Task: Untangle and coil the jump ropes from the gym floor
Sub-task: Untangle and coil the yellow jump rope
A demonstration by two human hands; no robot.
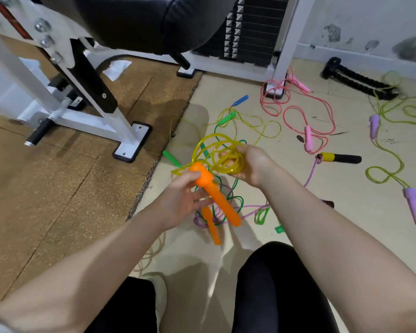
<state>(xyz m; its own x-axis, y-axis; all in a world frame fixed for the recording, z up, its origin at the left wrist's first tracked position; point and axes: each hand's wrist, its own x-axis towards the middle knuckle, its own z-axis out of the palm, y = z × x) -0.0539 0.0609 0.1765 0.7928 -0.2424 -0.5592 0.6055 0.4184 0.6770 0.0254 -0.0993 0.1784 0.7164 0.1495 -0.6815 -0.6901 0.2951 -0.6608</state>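
On the beige floor, head view, one moment. Left hand: thumb and fingers curled round the head end of an orange handle, which slants down to the right. A second orange handle hangs just below it. Right hand: fingers clamped on a yellow coil of several loops, held above the floor. Below the hands, a tangle of green rope and lilac rope on the floor. Further off: a pink rope with pink handles near the white frame; a lime rope with purple handles, far right; a yellow-and-black handle; a blue handle; green handles. Left: brown mat under a white bench frame.
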